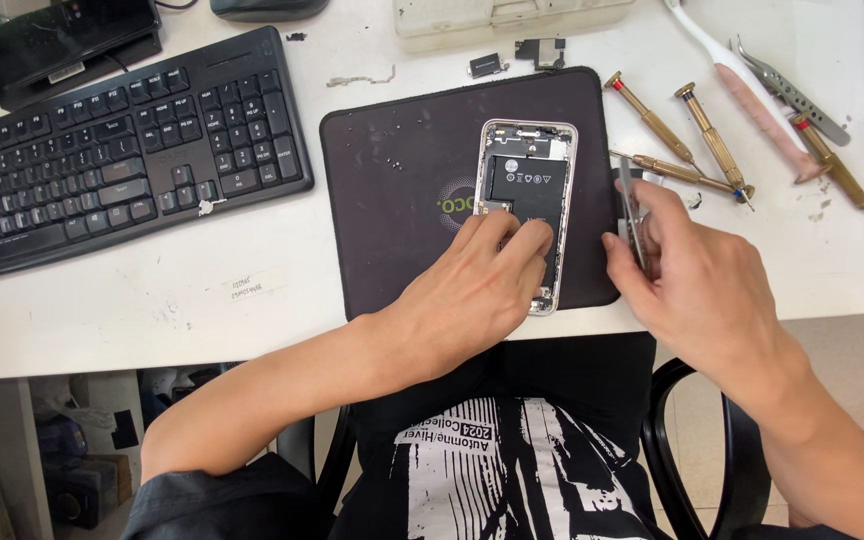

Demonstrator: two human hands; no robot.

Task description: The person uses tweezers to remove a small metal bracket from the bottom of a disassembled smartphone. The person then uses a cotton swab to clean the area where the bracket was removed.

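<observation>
My left hand [477, 290] lies on the lower half of one opened phone [526, 185], its fingers [512, 240] close together and pressed flat on its insides. The phone sits at the middle of one dark mat [392, 190] on the white tabletop [132, 300]. My right hand [697, 275], at three o'clock from the phone, has fingers pinched on one pair of metal tweezers [632, 215]. At one o'clock lie four brass screwdrivers [712, 140], one white brush [742, 75] and one more pair of tweezers [792, 92]. One black keyboard [112, 150] rests at nine o'clock.
</observation>
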